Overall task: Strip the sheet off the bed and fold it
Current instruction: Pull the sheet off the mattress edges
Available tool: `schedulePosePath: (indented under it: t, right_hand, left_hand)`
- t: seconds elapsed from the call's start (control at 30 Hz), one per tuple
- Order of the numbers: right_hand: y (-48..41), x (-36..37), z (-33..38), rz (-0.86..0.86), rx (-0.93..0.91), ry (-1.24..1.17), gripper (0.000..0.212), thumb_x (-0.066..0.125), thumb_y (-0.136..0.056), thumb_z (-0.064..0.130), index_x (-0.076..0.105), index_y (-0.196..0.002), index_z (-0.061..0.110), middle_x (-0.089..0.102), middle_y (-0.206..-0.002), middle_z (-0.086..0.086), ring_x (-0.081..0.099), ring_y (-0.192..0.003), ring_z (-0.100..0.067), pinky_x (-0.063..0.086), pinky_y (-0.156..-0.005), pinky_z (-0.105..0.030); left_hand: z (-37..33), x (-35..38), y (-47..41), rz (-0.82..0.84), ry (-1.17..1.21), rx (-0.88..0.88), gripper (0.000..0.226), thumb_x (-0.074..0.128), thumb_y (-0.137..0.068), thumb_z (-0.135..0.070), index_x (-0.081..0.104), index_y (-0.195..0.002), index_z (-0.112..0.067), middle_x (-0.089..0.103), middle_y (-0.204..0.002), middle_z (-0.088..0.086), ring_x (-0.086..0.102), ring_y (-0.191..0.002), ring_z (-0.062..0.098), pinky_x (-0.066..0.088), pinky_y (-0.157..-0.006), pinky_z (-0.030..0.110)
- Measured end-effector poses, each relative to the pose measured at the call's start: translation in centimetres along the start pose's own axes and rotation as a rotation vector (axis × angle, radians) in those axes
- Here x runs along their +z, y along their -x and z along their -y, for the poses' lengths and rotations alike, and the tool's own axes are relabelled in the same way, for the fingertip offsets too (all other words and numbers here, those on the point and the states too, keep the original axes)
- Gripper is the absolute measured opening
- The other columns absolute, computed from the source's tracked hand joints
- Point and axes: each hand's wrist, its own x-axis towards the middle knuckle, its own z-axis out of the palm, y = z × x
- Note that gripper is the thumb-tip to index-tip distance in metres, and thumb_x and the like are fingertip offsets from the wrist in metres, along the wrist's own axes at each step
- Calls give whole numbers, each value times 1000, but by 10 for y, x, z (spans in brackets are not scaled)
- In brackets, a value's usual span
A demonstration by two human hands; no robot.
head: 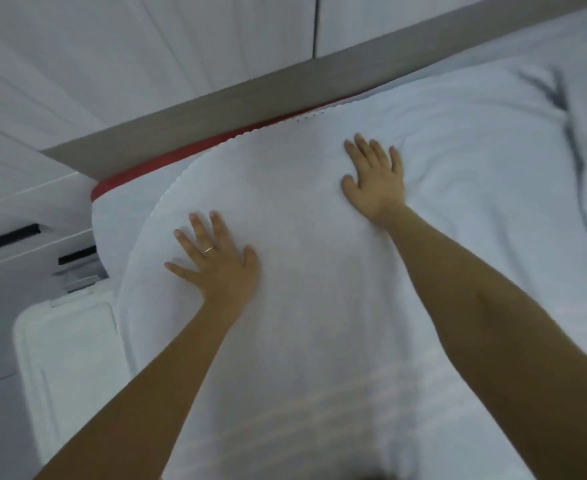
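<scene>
Pressed only by flat palms, the sheet (302, 289) — a white layer on the bed (499, 143), filling the centre of the frame — could slide and bunch toward the red mattress edge (181, 161) at upper left, spoiling the fold. Left grip (216, 268) and right grip (377, 178) are both fully open, fingers spread, resting flat on the sheet, clasping nothing.

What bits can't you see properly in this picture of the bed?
Head view only:
sheet: near end cut off by the bottom edge; fold layers blurred.
red strip: mostly covered by the sheet; unclear what it is.
white plastic thing: blurred, partly behind the left arm.
left hand and right hand: palms hidden, pressed flat on the sheet.
</scene>
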Motion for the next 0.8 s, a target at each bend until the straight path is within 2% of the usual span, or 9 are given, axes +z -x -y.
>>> schedulePosePath:
  t: [0.1,0.2,0.3,0.4,0.53,0.63,0.8]
  right_hand:
    - [52,-7,-2,-63,49,-76,63,42,-90,29,24,-149,19,22,-156,-3,17,-144,-23,1,-117,-41]
    - [150,2,-22,-186,79,-35,63,39,-86,31,30,-147,18,28,-154,-5,23,-142,-25,2,-116,-43]
    - [244,20,-94,-102,187,92,60,37,-90,36,26,-148,26,24,-155,-2,18,-143,-22,-2,-117,-45]
    - [293,19,-202,-85,364,210,58,27,-94,51,22,-148,31,21,-156,-3,16,-143,-23,-12,-115,-45]
    - [283,-1,-320,-110,594,268,62,16,-92,58,10,-150,35,8,-159,1,5,-146,-28,-18,-110,-51]
    - [265,0,-356,-207,745,147,62,23,-93,53,6,-150,35,5,-159,2,5,-146,-31,-7,-110,-60]
    - [266,1,-367,-266,711,19,65,32,-87,39,20,-150,25,22,-156,1,21,-143,-26,9,-113,-57]
  left_hand:
    - [-49,19,48,41,50,261,82,39,-91,-51,-15,-148,-28,-26,-154,3,-25,-141,30,-8,-105,68]
    - [-93,34,85,103,21,433,87,43,-88,-56,-13,-149,-26,-26,-155,2,-23,-142,26,-8,-105,69]
    - [-146,54,116,191,-64,623,99,46,-82,-66,-20,-146,-28,-31,-153,-1,-26,-141,22,-8,-103,69]
    - [-214,78,130,252,-179,763,112,49,-72,-77,-23,-145,-31,-34,-151,-3,-28,-140,23,-5,-101,75]
    - [-307,90,129,260,-183,675,136,57,-52,-85,-28,-143,-30,-37,-150,0,-31,-138,31,-8,-96,76]
    - [-364,90,130,267,-155,599,151,61,-41,-86,-30,-143,-21,-35,-151,4,-30,-139,30,-10,-96,75]
    - [-437,90,141,318,-97,414,162,71,-32,-81,-28,-144,-16,-32,-151,12,-28,-140,31,-9,-100,71]
